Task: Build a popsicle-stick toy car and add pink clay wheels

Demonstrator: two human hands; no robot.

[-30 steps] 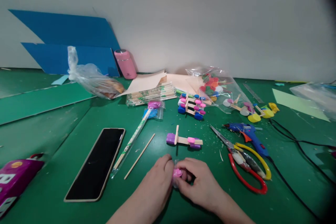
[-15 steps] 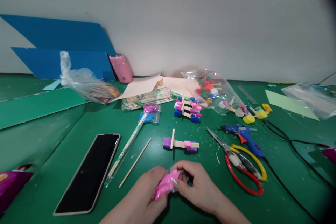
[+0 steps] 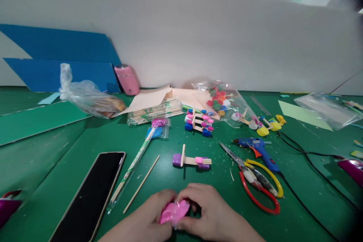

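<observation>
Pink modelling clay (image 3: 173, 213) in a clear wrapper lies between my two hands, low in the middle of the view. My left hand (image 3: 154, 213) pinches its left side, thumb below and fingers above. On its right edge my right hand (image 3: 205, 210) has thumb and fingers closed. Just beyond them lies a small model of wooden sticks (image 3: 191, 161) with purple and pink clay pieces. A single thin wooden stick (image 3: 141, 184) rests to the left, beside a wrapped pair of chopsticks (image 3: 133, 164).
Scissors (image 3: 252, 181) with red and yellow handles and a blue glue gun (image 3: 259, 151) lie right, its cord trailing. A phone (image 3: 90, 196) lies left. Farther back are several finished clay-and-stick models (image 3: 199, 123), packed chopsticks (image 3: 157, 110) and a pink flask (image 3: 127, 80).
The pink clay has turned in my hands and its wrapper looks more gathered, with my hands closer together. The view has tilted up slightly, so the table things sit lower.
</observation>
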